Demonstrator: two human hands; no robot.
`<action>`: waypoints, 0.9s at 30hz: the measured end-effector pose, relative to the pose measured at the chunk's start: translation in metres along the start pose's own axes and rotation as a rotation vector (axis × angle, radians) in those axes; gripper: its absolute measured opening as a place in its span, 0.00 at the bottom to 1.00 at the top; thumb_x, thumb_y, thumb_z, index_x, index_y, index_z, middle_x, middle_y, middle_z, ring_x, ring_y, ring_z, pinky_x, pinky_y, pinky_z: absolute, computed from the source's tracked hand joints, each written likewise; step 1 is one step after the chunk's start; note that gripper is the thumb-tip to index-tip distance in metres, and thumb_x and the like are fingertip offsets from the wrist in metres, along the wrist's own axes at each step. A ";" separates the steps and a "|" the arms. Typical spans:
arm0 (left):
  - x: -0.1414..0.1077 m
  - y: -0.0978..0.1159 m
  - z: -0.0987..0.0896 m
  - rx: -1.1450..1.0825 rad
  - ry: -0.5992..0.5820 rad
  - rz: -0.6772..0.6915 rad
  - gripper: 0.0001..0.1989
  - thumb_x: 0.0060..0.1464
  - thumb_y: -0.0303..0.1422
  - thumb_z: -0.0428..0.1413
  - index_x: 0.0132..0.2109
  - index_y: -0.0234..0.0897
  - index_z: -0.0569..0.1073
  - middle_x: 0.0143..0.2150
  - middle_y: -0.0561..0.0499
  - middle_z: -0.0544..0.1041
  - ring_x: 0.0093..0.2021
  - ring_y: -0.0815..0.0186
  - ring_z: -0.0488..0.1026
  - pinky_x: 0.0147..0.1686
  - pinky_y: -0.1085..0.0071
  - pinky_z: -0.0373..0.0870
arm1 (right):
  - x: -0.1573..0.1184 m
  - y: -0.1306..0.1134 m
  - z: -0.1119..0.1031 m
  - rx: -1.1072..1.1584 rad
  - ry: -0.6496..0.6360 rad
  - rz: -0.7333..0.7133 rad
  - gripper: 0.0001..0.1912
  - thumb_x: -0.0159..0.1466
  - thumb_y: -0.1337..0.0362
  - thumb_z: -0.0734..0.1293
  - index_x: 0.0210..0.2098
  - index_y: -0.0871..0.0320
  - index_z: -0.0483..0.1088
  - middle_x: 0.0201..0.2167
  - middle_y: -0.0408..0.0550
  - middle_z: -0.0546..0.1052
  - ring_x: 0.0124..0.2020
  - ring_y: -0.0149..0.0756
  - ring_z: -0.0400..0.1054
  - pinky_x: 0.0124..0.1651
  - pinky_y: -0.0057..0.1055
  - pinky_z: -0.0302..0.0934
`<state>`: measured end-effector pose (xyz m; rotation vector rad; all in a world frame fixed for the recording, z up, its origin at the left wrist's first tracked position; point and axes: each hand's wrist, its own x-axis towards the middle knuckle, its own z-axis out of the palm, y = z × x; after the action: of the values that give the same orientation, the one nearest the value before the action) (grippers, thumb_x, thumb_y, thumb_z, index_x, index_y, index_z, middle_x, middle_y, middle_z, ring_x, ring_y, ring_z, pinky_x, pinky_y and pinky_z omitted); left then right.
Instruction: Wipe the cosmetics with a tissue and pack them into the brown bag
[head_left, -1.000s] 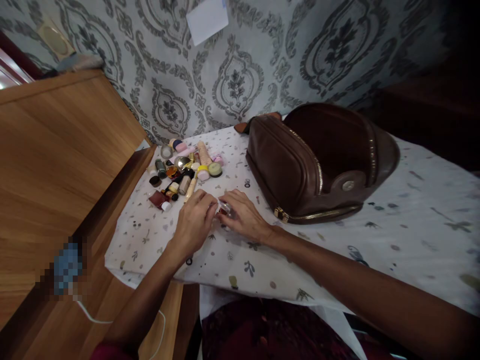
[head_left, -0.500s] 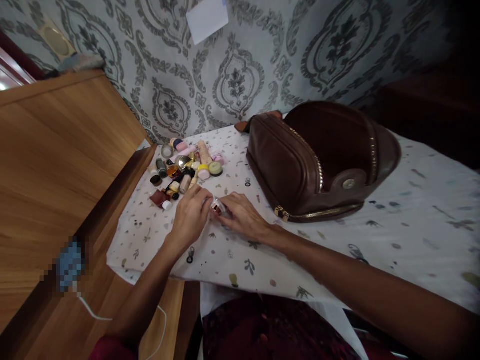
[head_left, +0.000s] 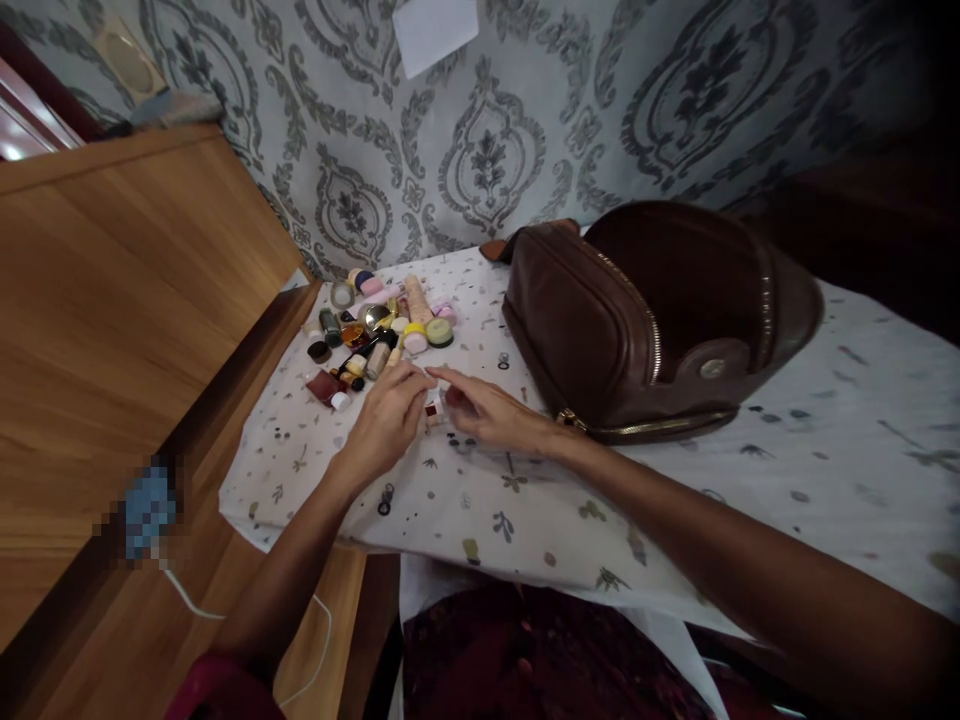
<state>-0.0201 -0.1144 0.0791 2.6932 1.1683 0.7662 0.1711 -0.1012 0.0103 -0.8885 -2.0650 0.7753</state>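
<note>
A small clear container with a reddish-brown patch (head_left: 433, 409) sits between my hands, just above or on the patterned cloth; I cannot tell which. My left hand (head_left: 384, 418) is at its left, fingers curled and pressed together, with what they hold, if anything, hidden. From the other side my right hand (head_left: 491, 412) reaches in, its fingers stretched out and its thumb apart below. The fingertips of both hands nearly meet above the container. Beyond my left hand lies a cluster of cosmetics, including a dark red bottle with a white cap (head_left: 325, 388) and a round green-lidded jar (head_left: 439, 332).
A brown leather bag (head_left: 577, 330) stands unzipped on the right of the cloth-covered table (head_left: 465, 520). To the left is a wooden cabinet (head_left: 135, 300), with a white cable (head_left: 191, 600) below. Patterned wallpaper (head_left: 487, 170) rises behind the table.
My right hand's fingers have straightened and lifted from around the small container. The left hand has stayed close beside it. The view has shifted slightly.
</note>
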 end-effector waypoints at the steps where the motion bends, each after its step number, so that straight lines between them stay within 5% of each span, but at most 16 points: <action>1: 0.000 -0.003 0.000 -0.008 0.008 0.003 0.13 0.63 0.25 0.47 0.46 0.37 0.75 0.46 0.45 0.74 0.49 0.61 0.71 0.51 0.61 0.70 | 0.003 0.002 -0.003 -0.004 0.017 -0.031 0.35 0.60 0.72 0.61 0.66 0.54 0.58 0.46 0.50 0.73 0.47 0.40 0.69 0.53 0.43 0.64; 6: -0.005 -0.010 0.004 0.022 0.068 0.046 0.12 0.65 0.26 0.47 0.46 0.37 0.75 0.46 0.45 0.74 0.49 0.61 0.71 0.51 0.62 0.70 | 0.018 0.010 -0.009 -0.003 0.019 -0.092 0.28 0.59 0.74 0.58 0.57 0.55 0.70 0.60 0.50 0.70 0.64 0.42 0.61 0.67 0.49 0.53; 18: -0.029 -0.009 0.029 0.309 0.118 0.303 0.13 0.66 0.24 0.45 0.51 0.32 0.71 0.47 0.40 0.74 0.48 0.57 0.68 0.48 0.59 0.72 | 0.026 -0.001 -0.003 -0.001 0.172 -0.004 0.20 0.65 0.67 0.56 0.48 0.60 0.76 0.52 0.55 0.78 0.55 0.44 0.71 0.59 0.44 0.61; 27: -0.031 -0.019 0.044 0.361 0.026 0.442 0.09 0.67 0.26 0.45 0.49 0.33 0.69 0.45 0.42 0.73 0.45 0.60 0.69 0.41 0.63 0.75 | 0.021 0.007 0.002 0.252 0.286 0.216 0.15 0.58 0.55 0.68 0.40 0.58 0.70 0.40 0.47 0.76 0.32 0.34 0.70 0.38 0.33 0.65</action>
<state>-0.0290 -0.1185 0.0234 3.3148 0.7796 0.6930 0.1615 -0.0815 0.0118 -1.0236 -1.6008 0.9403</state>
